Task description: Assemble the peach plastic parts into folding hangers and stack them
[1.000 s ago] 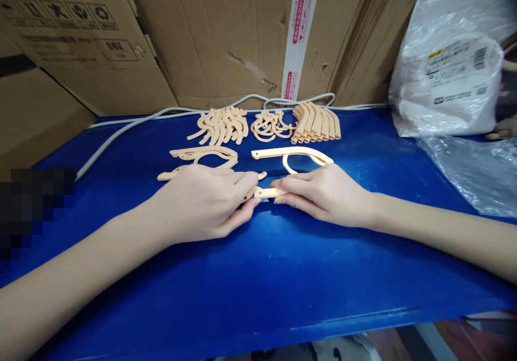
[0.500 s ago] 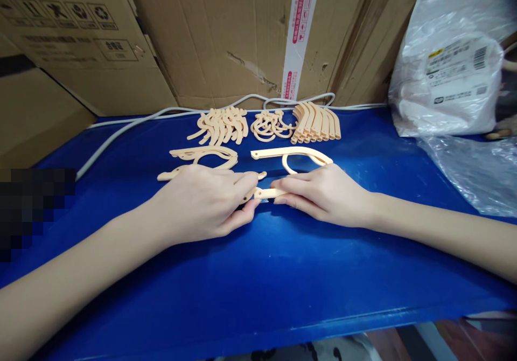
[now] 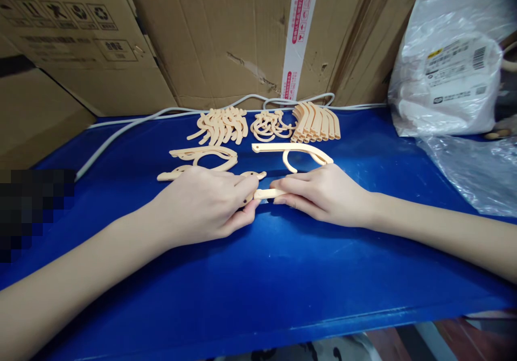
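Note:
My left hand (image 3: pixel 205 202) is closed, thumb and fingers pinching a beige plastic hanger piece (image 3: pixel 247 199) with a dark hole. From the right, my right hand (image 3: pixel 325 195) grips a flat beige hanger arm (image 3: pixel 267 193), whose end meets the left-hand piece. Just beyond the right hand, a long curved arm (image 3: pixel 288 148) and a hook-shaped piece (image 3: pixel 287 161) stick out; whether they join the held arm is hidden. Behind my left hand lie folding hanger pieces (image 3: pixel 202 152), partly covered by it.
At the back of the blue table (image 3: pixel 258 285) are a pile of wavy pieces (image 3: pixel 222 125), some hooks (image 3: pixel 270 126) and a stack of curved arms (image 3: pixel 317 123). A white cable (image 3: pixel 161 114) runs behind. Cardboard boxes (image 3: pixel 226 37) and a plastic bag (image 3: pixel 444 81) border the table.
The left end of the long curved arm beyond my right hand has tilted up slightly, away from me. Both hands stay almost where they were, still gripping.

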Available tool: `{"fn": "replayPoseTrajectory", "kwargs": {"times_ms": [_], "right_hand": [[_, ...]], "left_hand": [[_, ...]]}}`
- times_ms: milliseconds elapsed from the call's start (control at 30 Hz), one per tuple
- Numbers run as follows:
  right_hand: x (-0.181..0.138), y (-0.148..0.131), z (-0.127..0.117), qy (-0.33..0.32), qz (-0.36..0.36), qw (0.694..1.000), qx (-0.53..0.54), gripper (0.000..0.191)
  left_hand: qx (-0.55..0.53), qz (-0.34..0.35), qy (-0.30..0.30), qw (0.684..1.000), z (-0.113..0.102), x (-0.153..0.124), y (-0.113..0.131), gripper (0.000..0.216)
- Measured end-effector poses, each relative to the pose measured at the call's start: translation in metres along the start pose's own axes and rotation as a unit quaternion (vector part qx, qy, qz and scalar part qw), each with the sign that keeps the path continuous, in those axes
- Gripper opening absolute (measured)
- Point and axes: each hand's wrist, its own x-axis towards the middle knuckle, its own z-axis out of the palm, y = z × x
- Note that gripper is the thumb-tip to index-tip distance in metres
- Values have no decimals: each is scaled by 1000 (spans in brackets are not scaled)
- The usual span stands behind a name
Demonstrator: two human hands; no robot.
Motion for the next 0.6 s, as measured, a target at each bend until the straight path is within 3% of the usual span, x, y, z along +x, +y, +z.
{"fn": "replayPoseTrajectory", "kwargs": {"times_ms": [600], "right_hand": [[1, 0, -2, 12, -38, 998, 45, 30]], "left_hand": [[-51, 30, -17, 998, 2, -4, 1, 26]]}}
